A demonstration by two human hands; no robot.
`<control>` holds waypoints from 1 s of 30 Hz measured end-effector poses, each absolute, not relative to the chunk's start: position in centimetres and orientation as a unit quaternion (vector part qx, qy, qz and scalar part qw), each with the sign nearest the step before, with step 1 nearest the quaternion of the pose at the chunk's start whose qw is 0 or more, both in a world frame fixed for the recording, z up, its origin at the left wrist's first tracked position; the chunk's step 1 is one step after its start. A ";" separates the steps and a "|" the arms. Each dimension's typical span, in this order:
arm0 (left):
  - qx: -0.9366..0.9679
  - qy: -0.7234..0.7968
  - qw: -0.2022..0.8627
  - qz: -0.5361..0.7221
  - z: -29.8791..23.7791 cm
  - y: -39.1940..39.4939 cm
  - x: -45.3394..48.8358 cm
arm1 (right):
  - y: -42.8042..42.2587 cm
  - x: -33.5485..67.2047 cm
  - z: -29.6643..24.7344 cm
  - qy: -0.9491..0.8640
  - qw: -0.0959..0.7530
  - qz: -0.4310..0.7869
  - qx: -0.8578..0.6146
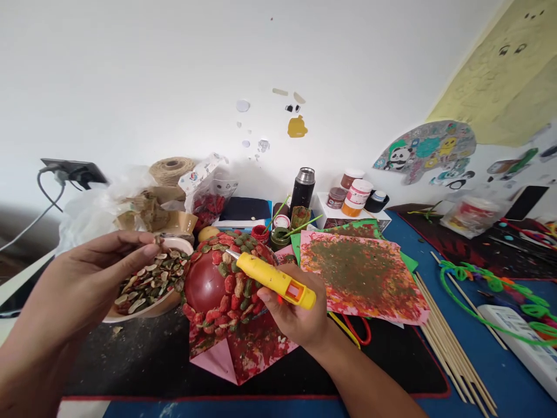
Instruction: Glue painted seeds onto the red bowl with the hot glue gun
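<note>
A yellow hot glue gun (267, 275) is gripped in my right hand (300, 310), its metal tip pointing left over a shiny red balloon (208, 287). Red, green and tan painted peanut shells (229, 284) cover much of the balloon; a smooth patch on its left side is bare. My left hand (91, 270) pinches a small shell piece (158, 239) between thumb and fingers, just above a bowl (185, 245). Inside the bowl lie many split peanut shells (150, 277), some painted. Beneath the balloon is a paint-smeared pink paper (256, 348).
Paint-covered sheets (365, 273) lie right of the balloon, with wooden sticks (452, 342) and a white power strip (517, 342) beyond. Behind stand open paint jars (260, 233), a black thermos (303, 191) and a twine roll (172, 169). Scissors handles (363, 334) show near my right wrist.
</note>
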State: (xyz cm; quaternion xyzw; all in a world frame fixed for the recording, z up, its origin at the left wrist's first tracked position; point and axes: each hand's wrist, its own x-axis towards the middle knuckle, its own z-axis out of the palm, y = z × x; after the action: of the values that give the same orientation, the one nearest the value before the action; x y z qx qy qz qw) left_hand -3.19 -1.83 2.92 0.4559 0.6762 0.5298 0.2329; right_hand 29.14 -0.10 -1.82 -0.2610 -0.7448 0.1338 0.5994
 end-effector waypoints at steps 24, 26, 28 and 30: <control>0.486 0.585 0.275 0.588 5.3 0.4 4.8 | 0.0 28.6 -1.8 -0.689 0.632 0.229 -0.271; 0.486 0.593 0.252 0.591 5.2 0.1 5.0 | -0.1 28.5 -2.0 -0.693 0.622 0.235 -0.280; 0.487 0.603 0.235 0.586 5.1 -0.2 5.2 | -0.1 28.4 -2.1 -0.690 0.617 0.245 -0.289; 0.491 0.610 0.230 0.578 4.9 -0.5 5.2 | 0.0 28.3 -2.0 -0.684 0.622 0.251 -0.288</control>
State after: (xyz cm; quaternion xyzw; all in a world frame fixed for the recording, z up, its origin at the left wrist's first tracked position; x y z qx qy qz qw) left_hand 5.23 -0.46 4.87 0.4906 0.6099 0.5784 0.2300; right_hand 28.32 -0.04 -2.02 -0.2876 -0.6840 0.2514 0.6215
